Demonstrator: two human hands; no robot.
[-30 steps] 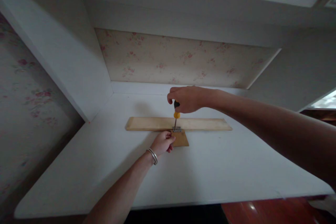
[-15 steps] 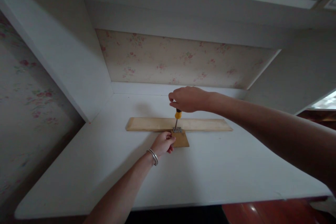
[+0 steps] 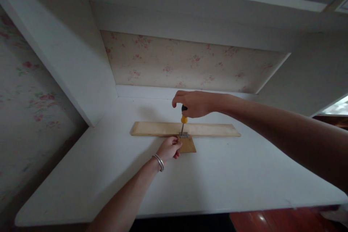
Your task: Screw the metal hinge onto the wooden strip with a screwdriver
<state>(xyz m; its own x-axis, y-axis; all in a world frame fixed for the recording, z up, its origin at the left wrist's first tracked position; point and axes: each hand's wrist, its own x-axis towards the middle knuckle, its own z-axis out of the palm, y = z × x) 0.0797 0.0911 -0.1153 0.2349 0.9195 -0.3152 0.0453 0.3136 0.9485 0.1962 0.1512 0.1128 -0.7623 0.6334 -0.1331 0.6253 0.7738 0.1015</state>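
Gripping the black top of a screwdriver (image 3: 183,119), the right hand (image 3: 193,103) has its fingers curled fully round the handle from above, so only the orange collar and the thin metal shaft show beneath the fist. The tool stands nearly upright, its tip down on a small metal hinge (image 3: 183,135) directly below the grip. The right forearm reaches in from the right, held level above the surface, knuckles turned to the left.

The hinge sits where a long wooden strip (image 3: 209,129) meets a small wooden block (image 3: 188,145); the strip runs out to both sides under the grip, and the block lies just on the near side of it. The left hand (image 3: 169,149) is closed in a narrow pinch against the block's left edge, fingertips touching the wood just beside the hinge. A metal bangle (image 3: 158,161) circles its wrist, and the forearm comes up from below.

All of it rests on a white desk (image 3: 231,177), backed by floral wallpaper (image 3: 187,61).
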